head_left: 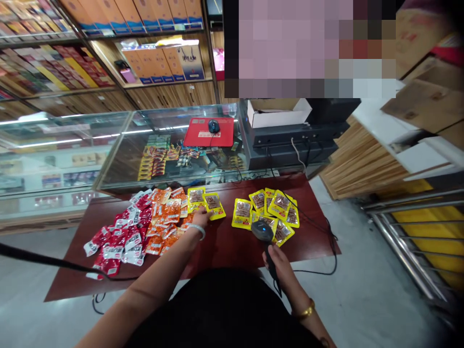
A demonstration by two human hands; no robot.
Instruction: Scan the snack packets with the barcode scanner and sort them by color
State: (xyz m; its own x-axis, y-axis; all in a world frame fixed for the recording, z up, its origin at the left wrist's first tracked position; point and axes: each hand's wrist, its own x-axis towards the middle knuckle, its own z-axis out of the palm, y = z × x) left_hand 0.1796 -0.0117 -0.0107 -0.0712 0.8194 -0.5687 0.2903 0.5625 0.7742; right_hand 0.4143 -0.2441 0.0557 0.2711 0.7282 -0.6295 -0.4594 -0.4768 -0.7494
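My right hand is wrapped round the handle of a black barcode scanner with a small blue light on its head. The scanner is over a loose group of yellow snack packets on the right of the table. My left hand pinches the lower edge of another yellow snack packet, which has a clear window with brown food inside. Just behind it is a second yellow packet. Orange snack packets are heaped left of this hand, and red-and-white packets spread further left.
The dark red table stands against a glass display counter. On the counter are a red mouse pad, a black mouse and a white open box. A black cable loops at the right; metal rails stand beyond.
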